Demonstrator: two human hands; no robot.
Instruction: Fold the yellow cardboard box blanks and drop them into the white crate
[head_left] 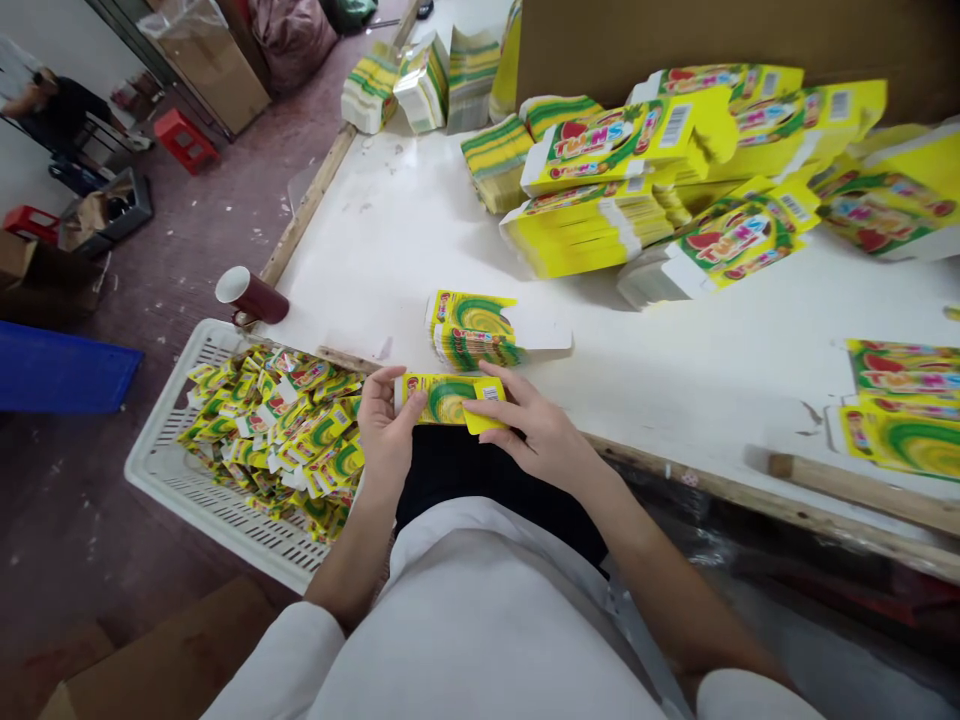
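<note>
Both my hands hold a small yellow and green carton just in front of the white table's near edge. My left hand grips its left end, fingers curled round it. My right hand pinches the right end, thumb on a yellow flap. A small stack of flat cartons lies on the table just beyond my hands. A white plastic basket at my left is filled with several folded cartons.
Large piles of flat yellow cartons cover the far right of the table, with more at the right edge. A dark red mug lies at the table's left corner. A wooden stick rests near the front edge. Cardboard boxes, red stools and a person stand on the floor at left.
</note>
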